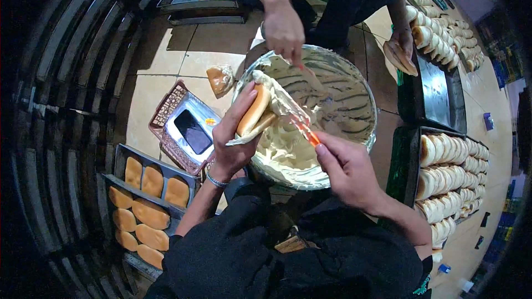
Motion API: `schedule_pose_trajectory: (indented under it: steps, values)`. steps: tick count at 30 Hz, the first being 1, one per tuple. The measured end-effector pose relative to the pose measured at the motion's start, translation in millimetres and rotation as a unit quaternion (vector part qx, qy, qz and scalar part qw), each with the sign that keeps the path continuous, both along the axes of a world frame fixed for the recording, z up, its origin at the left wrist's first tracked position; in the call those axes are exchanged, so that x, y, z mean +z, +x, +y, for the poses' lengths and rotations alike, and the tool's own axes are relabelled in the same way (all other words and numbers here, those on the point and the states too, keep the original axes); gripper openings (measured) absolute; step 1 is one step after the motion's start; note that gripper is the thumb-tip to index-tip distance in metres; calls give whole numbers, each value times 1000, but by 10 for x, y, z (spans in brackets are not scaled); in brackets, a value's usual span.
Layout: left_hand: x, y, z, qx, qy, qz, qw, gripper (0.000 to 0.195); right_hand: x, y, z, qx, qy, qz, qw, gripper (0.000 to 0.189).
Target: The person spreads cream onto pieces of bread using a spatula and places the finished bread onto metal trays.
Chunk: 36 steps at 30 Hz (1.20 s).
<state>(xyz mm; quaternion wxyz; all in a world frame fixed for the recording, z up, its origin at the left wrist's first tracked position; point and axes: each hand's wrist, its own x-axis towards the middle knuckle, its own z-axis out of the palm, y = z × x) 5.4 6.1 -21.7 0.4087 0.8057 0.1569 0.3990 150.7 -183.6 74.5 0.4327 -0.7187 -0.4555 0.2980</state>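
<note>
In my left hand (pixel 235 137) is a split bread bun (pixel 254 108), its cut side turned toward the right, with pale cream along the opening. My right hand (pixel 353 170) grips the orange handle of a spatula (pixel 302 122), whose blade is coated in cream and lies against the bun's opening. Both hands are over the near part of a large round tub (pixel 373 104). Thick pale cream (pixel 286 149) is heaped at its near left side, and a thinner streaked layer covers the rest of the bottom.
Opposite me, a co-worker's hand (pixel 284 29) reaches into the tub; their other hand (pixel 402 47) holds a bun. Trays of plain buns (pixel 151 180) stand at left, beside a basket (pixel 156 122) with a phone (pixel 192 131). Filled buns (pixel 440 174) line trays at right. Metal racks (pixel 62 133) rise far left.
</note>
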Motion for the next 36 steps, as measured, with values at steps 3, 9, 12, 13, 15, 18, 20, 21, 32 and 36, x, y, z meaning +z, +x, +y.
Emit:
schedule_pose_trajectory:
  steps: [3, 9, 12, 13, 15, 18, 20, 21, 32, 36]
  values:
    - [-31, 25, 30, 50, 91, 9, 995, 66, -95, -75, -30, 34, 125, -136, 982, 32]
    - [-23, -47, 20, 102, 4, -3, 995, 61, 225, 43, -205, 174, 40, -176, 968, 52]
    - [-33, -91, 27, 1, -73, -27, 997, 66, 174, 343, -177, 45, 131, -238, 961, 33]
    - [-19, -135, -1, -57, -171, -29, 983, 68, 195, 462, -146, 0, 127, -230, 965, 26]
    - [73, -248, -48, -138, -366, -71, 918, 80, 170, 688, -37, -50, 62, -143, 986, 17]
    - [-65, -303, 63, -225, -377, -22, 898, 100, 43, 971, 89, 27, 25, -36, 999, 18]
    - [-126, -304, -12, -229, -432, -45, 871, 103, -133, 1024, 106, 45, 9, 34, 998, 19]
    - [-149, -295, -29, -231, -485, -73, 840, 106, -196, 1042, 110, 65, -5, 98, 993, 20]
    - [-172, -284, -57, -188, -605, -118, 765, 85, -253, 807, -72, 52, -17, 156, 986, 24]
    - [-235, -283, -13, -192, -582, -126, 780, 83, -342, 764, -160, 79, 38, 90, 992, 22]
